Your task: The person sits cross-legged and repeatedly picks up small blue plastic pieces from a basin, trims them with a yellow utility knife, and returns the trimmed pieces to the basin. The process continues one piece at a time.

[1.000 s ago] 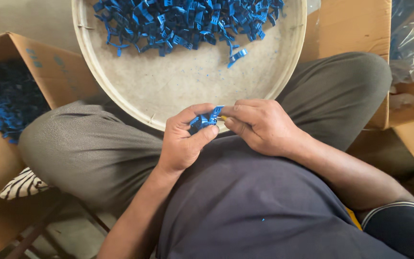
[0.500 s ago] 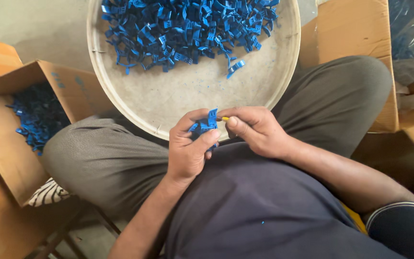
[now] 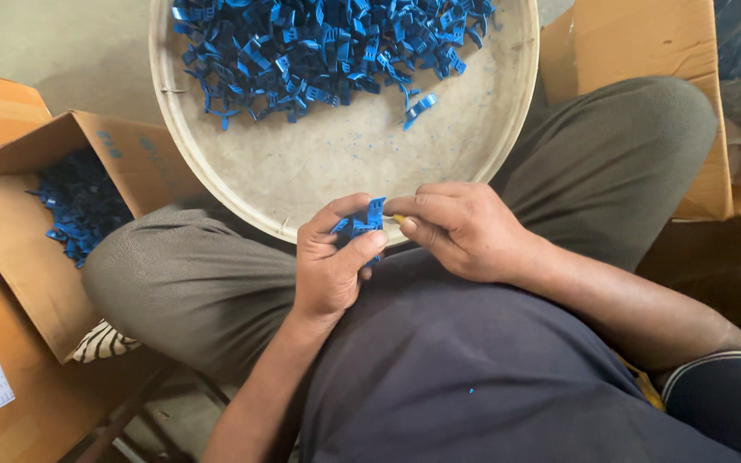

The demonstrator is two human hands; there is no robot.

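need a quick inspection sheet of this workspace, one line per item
surface: round pale tray resting across the person's lap, specked with blue bits
job's things: blue plastic clip held between both hands; pile of blue clips at the tray's far side; one stray clip apart from the pile
clutter: open cardboard box to the left with more blue clips inside
grippers: left hand pinches the blue plastic clip; right hand touches it with a small yellow piece at its fingertips
cables: nothing seen
surroundings: more cardboard boxes at the right, striped cloth under the left leg
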